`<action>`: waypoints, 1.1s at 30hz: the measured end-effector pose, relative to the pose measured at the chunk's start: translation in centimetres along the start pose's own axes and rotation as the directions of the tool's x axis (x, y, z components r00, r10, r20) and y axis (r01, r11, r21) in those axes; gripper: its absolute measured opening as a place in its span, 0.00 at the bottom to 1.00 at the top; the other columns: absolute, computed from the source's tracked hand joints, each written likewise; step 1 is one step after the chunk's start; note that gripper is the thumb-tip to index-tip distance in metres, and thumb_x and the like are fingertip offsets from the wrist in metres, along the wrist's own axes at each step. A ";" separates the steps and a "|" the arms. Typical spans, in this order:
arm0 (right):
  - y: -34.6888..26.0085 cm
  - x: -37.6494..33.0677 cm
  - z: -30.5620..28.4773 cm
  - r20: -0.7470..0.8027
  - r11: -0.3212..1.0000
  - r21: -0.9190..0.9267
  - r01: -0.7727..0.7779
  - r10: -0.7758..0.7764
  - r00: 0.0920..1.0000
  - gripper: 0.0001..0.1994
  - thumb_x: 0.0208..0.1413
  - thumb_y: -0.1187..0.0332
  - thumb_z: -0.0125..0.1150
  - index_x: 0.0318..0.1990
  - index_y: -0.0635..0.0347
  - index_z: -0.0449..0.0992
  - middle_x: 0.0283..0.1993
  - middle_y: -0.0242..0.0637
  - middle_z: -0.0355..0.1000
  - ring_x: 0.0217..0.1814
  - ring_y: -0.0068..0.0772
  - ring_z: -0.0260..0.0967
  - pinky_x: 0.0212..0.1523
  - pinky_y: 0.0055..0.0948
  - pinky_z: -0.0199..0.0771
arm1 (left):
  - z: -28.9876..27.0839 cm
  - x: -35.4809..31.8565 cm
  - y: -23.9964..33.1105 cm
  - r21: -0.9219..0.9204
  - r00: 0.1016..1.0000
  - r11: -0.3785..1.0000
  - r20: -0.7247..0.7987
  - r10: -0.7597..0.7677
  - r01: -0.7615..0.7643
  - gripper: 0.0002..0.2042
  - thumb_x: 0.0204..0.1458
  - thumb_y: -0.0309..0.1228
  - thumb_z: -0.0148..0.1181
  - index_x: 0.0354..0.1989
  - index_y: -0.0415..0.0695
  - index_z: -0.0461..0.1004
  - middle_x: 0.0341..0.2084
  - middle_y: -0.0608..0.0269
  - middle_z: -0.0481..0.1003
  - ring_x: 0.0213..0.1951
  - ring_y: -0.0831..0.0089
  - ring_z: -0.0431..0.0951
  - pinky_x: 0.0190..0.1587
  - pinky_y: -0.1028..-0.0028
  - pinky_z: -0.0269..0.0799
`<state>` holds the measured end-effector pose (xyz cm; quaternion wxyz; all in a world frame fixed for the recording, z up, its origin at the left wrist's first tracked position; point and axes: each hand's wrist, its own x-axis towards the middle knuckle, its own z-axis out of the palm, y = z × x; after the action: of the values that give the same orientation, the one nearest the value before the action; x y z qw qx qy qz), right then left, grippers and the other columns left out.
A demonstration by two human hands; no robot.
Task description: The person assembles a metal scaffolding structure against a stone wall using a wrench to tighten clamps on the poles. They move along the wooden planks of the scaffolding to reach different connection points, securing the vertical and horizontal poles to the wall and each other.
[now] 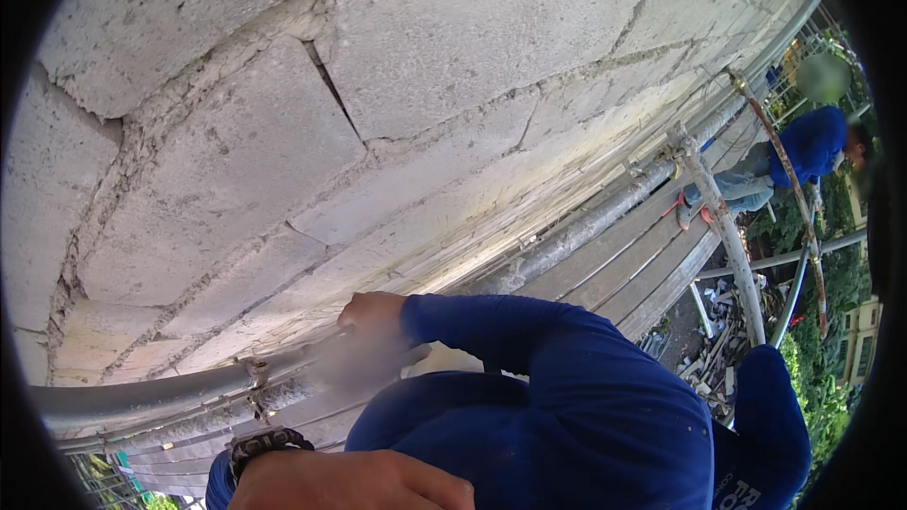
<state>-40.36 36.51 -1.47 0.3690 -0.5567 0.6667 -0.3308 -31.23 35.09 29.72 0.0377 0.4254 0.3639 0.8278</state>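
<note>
Block wall [227, 170], pipe [142, 400] along lower edge; right hand [374, 310] near, grip blurred; left hand [364, 482] well apart, cannot tell grip.

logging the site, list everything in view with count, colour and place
wall: one, pale grey, upper left
planks: several, grey, along the wall
pipes: several, grey, beside planks, right
rusty pole: one, brown, right
rubble: one heap, mixed, below right
greenery: several patches, green, right
building: at least one, cream, far right
person: one, blue top, upper right
clothing: several parts, blue, bottom, owner unclear
watch: one, dark, lower left
hand near wall: one, bare, centre, owner unclear
left hand: one, bare, bottom left
</note>
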 end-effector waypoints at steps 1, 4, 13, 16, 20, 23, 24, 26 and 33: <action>0.1 0.5 0.6 0.011 1.000 -0.003 0.022 -0.022 1.000 0.07 0.49 0.71 0.58 0.32 0.60 0.81 0.35 0.52 0.80 0.40 0.57 0.78 0.44 0.50 0.76 | 0.5 -0.3 0.6 0.051 1.000 0.999 -0.031 0.007 -0.006 0.03 0.57 0.27 0.65 0.31 0.46 0.82 0.26 0.58 0.78 0.20 0.74 0.70 0.27 0.73 0.57; 0.2 1.3 1.8 0.019 0.998 0.047 0.049 -0.050 0.999 0.08 0.49 0.71 0.56 0.33 0.61 0.81 0.35 0.52 0.79 0.40 0.57 0.78 0.44 0.50 0.75 | 1.7 -2.8 3.2 0.206 0.999 0.978 -0.030 0.030 -0.023 0.04 0.58 0.30 0.64 0.32 0.46 0.83 0.27 0.57 0.79 0.22 0.71 0.73 0.29 0.70 0.62; -1.3 0.5 2.0 -0.168 0.992 0.037 0.124 -0.116 0.979 0.05 0.54 0.75 0.55 0.34 0.67 0.77 0.27 0.48 0.74 0.31 0.42 0.74 0.36 0.36 0.72 | 6.5 -27.3 6.2 0.597 0.597 0.684 -0.749 0.288 0.420 0.13 0.58 0.36 0.70 0.41 0.41 0.77 0.35 0.59 0.74 0.39 0.68 0.73 0.40 0.67 0.66; -5.1 0.5 1.9 -0.093 0.976 -0.071 0.207 -0.213 0.973 0.07 0.54 0.77 0.54 0.38 0.67 0.78 0.31 0.47 0.75 0.33 0.46 0.76 0.37 0.35 0.73 | 11.0 -35.9 2.8 0.376 0.177 0.702 -0.923 0.342 0.604 0.14 0.58 0.36 0.70 0.44 0.42 0.75 0.40 0.65 0.75 0.42 0.74 0.74 0.48 0.69 0.70; -13.1 2.5 3.1 0.089 0.876 -0.040 0.480 -0.476 0.875 0.10 0.55 0.78 0.53 0.43 0.66 0.78 0.34 0.49 0.76 0.35 0.50 0.76 0.39 0.38 0.75 | 14.8 -40.3 -2.0 0.288 0.006 0.700 -0.927 0.375 0.654 0.20 0.57 0.38 0.72 0.52 0.41 0.76 0.45 0.60 0.74 0.49 0.67 0.73 0.56 0.65 0.69; -18.5 4.4 6.5 0.347 0.781 -0.027 0.624 -0.578 0.738 0.11 0.54 0.76 0.54 0.44 0.68 0.78 0.36 0.49 0.77 0.36 0.52 0.77 0.40 0.39 0.75 | 15.1 -37.5 -2.1 0.448 0.128 0.472 -0.814 0.566 0.760 0.26 0.58 0.40 0.70 0.62 0.42 0.73 0.55 0.54 0.72 0.58 0.61 0.72 0.62 0.62 0.67; -19.8 4.8 8.0 0.399 0.755 0.004 0.656 -0.602 0.691 0.12 0.54 0.77 0.54 0.44 0.67 0.78 0.37 0.51 0.77 0.38 0.54 0.77 0.41 0.42 0.76 | 14.4 -37.0 -2.2 0.508 0.166 0.390 -0.746 0.645 0.768 0.27 0.60 0.41 0.67 0.64 0.42 0.71 0.58 0.52 0.70 0.60 0.59 0.71 0.64 0.60 0.65; -21.4 5.5 11.7 0.501 0.700 0.077 0.710 -0.643 0.580 0.12 0.55 0.77 0.54 0.46 0.66 0.79 0.39 0.53 0.78 0.43 0.59 0.77 0.44 0.47 0.78 | 13.4 -36.3 -2.5 0.593 0.240 0.207 -0.585 0.775 0.778 0.27 0.64 0.43 0.62 0.68 0.43 0.68 0.64 0.49 0.67 0.65 0.55 0.68 0.67 0.57 0.62; -24.9 6.0 18.3 0.662 0.683 0.318 0.657 -0.657 0.362 0.18 0.56 0.73 0.58 0.54 0.66 0.76 0.46 0.56 0.77 0.52 0.61 0.75 0.53 0.49 0.77 | 16.4 -39.9 -2.3 0.548 0.228 0.171 -0.583 0.780 0.819 0.20 0.72 0.40 0.47 0.64 0.43 0.73 0.65 0.48 0.69 0.67 0.51 0.65 0.70 0.57 0.59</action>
<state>-12.83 26.01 9.72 0.4399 -0.8574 0.1809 -0.1964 5.60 31.30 7.37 -0.4650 -0.3076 0.7279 0.3992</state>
